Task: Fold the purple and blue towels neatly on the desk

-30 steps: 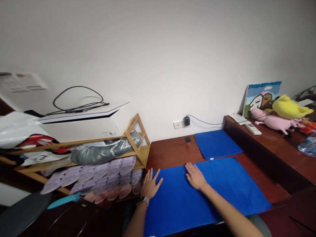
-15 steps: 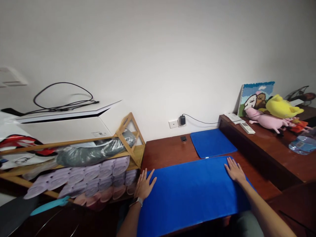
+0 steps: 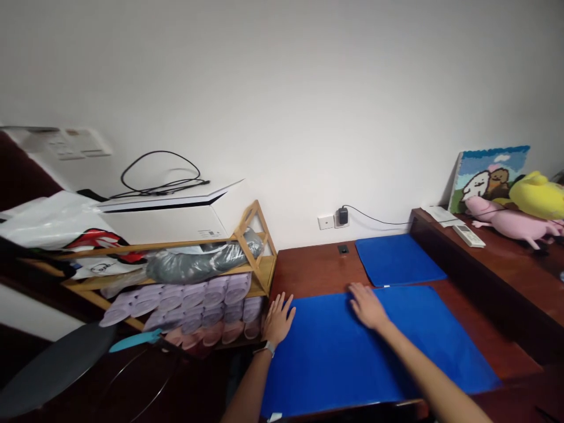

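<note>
A large blue cloth lies flat across the front of the reddish-brown desk. My left hand rests on its left edge, fingers spread, with a watch band on the wrist. Over the cloth's far edge, near the middle, my right hand lies palm down with its fingers stretched out. Neither hand grips anything. Behind the large cloth, a smaller blue cloth lies flat at the back right of the desk.
A wooden rack on the left holds lilac slippers and a white box with a black cable. On the raised right-hand surface are a white remote, a pink plush toy and a dog picture. A plugged-in adapter hangs on the wall.
My right hand has moved left along the far edge of the large cloth, from its right corner to near the middle. My left hand stays at the left edge. The view has turned left.
</note>
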`<state>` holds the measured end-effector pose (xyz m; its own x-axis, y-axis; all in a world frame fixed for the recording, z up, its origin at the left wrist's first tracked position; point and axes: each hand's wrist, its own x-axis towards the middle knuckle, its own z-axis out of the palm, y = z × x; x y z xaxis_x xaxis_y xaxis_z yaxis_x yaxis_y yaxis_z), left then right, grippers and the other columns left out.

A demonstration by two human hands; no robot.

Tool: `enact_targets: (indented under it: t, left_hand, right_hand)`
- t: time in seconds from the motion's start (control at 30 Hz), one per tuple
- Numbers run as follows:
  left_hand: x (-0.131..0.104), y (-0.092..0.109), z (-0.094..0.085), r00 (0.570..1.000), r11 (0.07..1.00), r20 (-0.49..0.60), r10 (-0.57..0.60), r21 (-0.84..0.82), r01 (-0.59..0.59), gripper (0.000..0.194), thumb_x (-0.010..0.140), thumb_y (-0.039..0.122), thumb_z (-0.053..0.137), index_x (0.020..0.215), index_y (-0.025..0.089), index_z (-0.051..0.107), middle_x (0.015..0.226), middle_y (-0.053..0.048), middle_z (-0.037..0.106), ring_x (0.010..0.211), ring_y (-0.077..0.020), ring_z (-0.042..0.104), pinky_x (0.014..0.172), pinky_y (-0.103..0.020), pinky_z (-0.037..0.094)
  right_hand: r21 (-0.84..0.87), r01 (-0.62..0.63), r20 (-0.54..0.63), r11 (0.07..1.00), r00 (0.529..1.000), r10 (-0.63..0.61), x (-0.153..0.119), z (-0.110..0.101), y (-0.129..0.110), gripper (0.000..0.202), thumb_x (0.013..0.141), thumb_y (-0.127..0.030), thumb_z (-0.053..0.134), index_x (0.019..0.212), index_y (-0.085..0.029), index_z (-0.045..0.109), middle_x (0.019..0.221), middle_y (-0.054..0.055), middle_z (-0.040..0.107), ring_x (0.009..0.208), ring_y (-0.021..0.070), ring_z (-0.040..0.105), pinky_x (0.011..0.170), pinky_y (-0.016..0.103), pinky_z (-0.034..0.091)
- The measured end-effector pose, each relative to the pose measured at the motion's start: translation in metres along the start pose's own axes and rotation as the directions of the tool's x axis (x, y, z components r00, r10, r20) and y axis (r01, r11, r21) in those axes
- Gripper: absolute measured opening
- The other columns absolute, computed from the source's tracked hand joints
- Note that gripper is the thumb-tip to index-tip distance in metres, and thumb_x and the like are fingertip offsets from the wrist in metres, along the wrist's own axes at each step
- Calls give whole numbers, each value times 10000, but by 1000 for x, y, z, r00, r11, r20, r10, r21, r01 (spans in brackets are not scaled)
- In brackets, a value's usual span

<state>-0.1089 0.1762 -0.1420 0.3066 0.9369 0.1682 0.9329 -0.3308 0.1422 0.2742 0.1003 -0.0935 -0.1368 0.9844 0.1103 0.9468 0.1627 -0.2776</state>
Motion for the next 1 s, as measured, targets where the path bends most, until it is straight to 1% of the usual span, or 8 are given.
enact_targets:
  t: [0.1, 0.2, 0.3, 0.4, 0.53, 0.67, 0.83, 1.0]
  left_hand:
    - [-2, 1, 7, 1000, 1000, 26, 3, -31, -3, 606, 1059, 576, 303, 1597, 313, 398, 1697, -61, 342, 1564, -292, 295, 1250, -518, 280]
    - [-3, 1, 9, 1000, 1000, 26, -8, -27, 8, 611, 1058, 586, 305, 1603, 321, 383, 1709, -68, 314, 1571, -301, 272, 1251, -516, 275]
    - [-2, 2, 8, 1000, 1000, 10, -17, -14, 17, 616, 1056, 593, 304, 1603, 321, 384, 1714, -83, 299, 1575, -314, 258, 1252, -515, 268]
    - [-1, 2, 8, 1000, 999, -1, -30, -11, 30, 617, 1052, 595, 321, 1600, 320, 392, 1709, -89, 310, 1570, -324, 270, 1253, -526, 263]
    - [0, 0, 12, 999, 999, -3, -34, -18, 34, 612, 1047, 587, 346, 1596, 322, 401, 1708, -80, 313, 1566, -319, 283, 1256, -524, 261]
    - [5, -6, 13, 999, 999, -5, -34, -4, 34, 592, 1047, 568, 345, 1588, 339, 411, 1705, -54, 323, 1564, -308, 289, 1253, -527, 268]
    - [10, -10, -1, 998, 998, 50, -48, 33, 46, 589, 1049, 508, 328, 1587, 288, 423, 1686, -82, 362, 1560, -298, 303, 1252, -521, 277]
    - [-31, 7, -24, 997, 998, -59, 52, -44, -55, 546, 1060, 438, 319, 1546, 257, 491, 1650, -76, 433, 1502, -275, 416, 1229, -482, 361]
  right_hand:
    - [139, 165, 72, 976, 982, -176, 24, 34, -74, 632, 1061, -491, 262, 1619, -211, 357, 1677, 67, 348, 1567, 237, 271, 1286, 464, 179]
    - [160, 165, 93, 973, 979, -182, 26, 54, -81, 633, 1066, -516, 256, 1630, -236, 326, 1683, 66, 325, 1576, 236, 245, 1289, 483, 164]
    - [93, 75, 73, 993, 994, -82, 4, 50, -24, 642, 1062, -532, 257, 1628, -237, 328, 1683, 65, 320, 1576, 239, 245, 1286, 500, 173]
    - [-13, -112, 70, 994, 991, 113, -37, 31, 69, 678, 1051, -551, 222, 1625, -210, 339, 1683, 54, 323, 1580, 243, 228, 1291, 496, 167]
    - [-137, -411, 28, 901, 908, 419, -94, 8, 186, 736, 1019, -513, 198, 1636, -125, 295, 1697, 81, 277, 1583, 263, 209, 1288, 489, 185]
    - [-160, -487, 9, 859, 869, 494, -113, 0, 232, 743, 998, -502, 193, 1631, -132, 314, 1694, 100, 277, 1581, 275, 213, 1276, 519, 202]
    - [-131, -531, 44, 837, 841, 540, -94, -13, 209, 742, 1003, -500, 204, 1623, -111, 324, 1696, 107, 286, 1582, 264, 215, 1285, 495, 181]
    - [-14, -358, -130, 933, 926, 354, -91, -19, 123, 687, 1041, -453, 198, 1586, -88, 402, 1664, 138, 361, 1570, 267, 261, 1292, 488, 188]
